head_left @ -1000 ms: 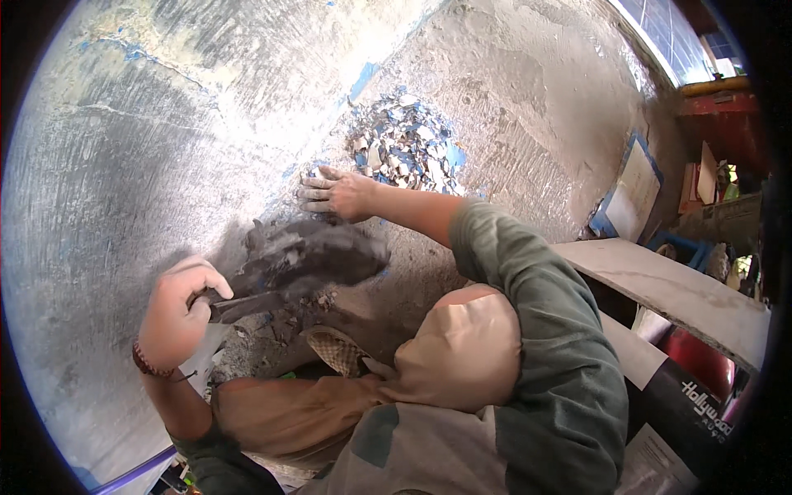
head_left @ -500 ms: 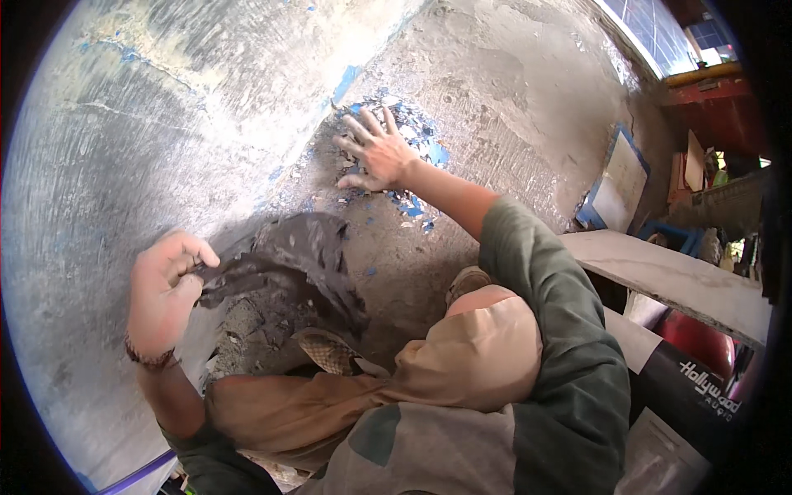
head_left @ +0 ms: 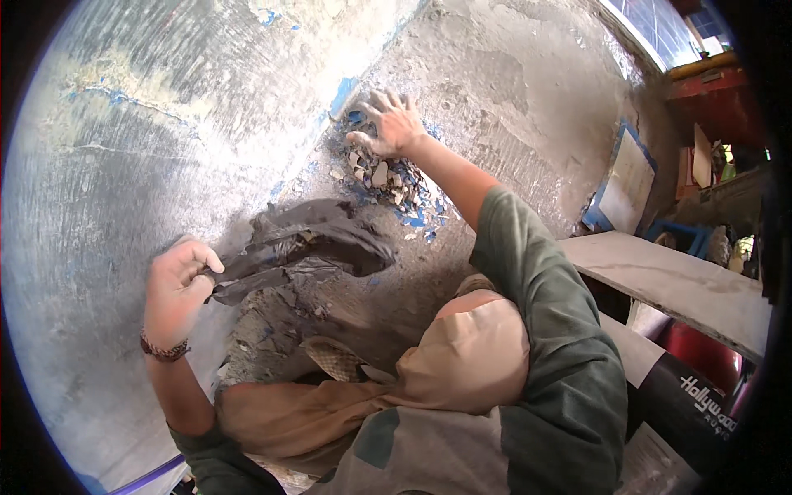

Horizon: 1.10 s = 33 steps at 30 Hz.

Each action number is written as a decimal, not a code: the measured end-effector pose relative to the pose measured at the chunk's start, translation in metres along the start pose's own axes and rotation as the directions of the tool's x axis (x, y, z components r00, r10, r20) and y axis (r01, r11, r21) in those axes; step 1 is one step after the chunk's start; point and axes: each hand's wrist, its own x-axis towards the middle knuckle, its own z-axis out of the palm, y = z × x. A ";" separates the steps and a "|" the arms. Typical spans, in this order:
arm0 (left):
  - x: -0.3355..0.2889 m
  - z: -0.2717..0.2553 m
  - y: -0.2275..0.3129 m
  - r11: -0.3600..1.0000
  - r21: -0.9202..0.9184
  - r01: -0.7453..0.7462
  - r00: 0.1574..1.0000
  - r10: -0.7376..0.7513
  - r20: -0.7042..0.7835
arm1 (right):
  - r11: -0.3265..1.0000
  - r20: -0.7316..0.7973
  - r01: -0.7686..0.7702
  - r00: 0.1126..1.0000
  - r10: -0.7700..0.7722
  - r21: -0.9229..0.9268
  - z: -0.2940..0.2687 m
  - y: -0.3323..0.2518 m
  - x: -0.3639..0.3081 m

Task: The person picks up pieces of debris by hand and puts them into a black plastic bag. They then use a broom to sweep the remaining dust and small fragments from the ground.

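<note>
My left hand (head_left: 177, 289) pinches the edge of a black plastic bag (head_left: 309, 247) beside the scraped wall. The bag's mouth gapes toward the right, and its thin sides are crumpled. Past it, at the foot of the wall, lies a pile of paint flakes and rubble chips (head_left: 384, 177), blue, white and grey. My right hand (head_left: 394, 124) rests at the far side of this pile, fingers spread, with its palm turned down. Its fingers look dusty, and nothing shows in its grasp.
The scraped wall (head_left: 165, 165) rises on the left beside the rough concrete floor (head_left: 495, 99). Grey rubble (head_left: 260, 338) lies near my shoe (head_left: 334, 359). A blue-edged panel (head_left: 620, 186) leans at the right, behind a pale board (head_left: 668, 272) and a black-and-white box (head_left: 681, 396).
My right hand has moved slightly away and right, uncovering more of the heaped chips. The bag has shifted right and its mouth has spread wider, with my left hand still gripping it.
</note>
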 end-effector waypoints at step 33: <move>0.021 0.116 0.044 0.617 0.765 -0.186 0.926 0.371 -0.074 | 0.898 -0.426 -0.181 0.831 0.358 0.400 0.033 0.032 -0.107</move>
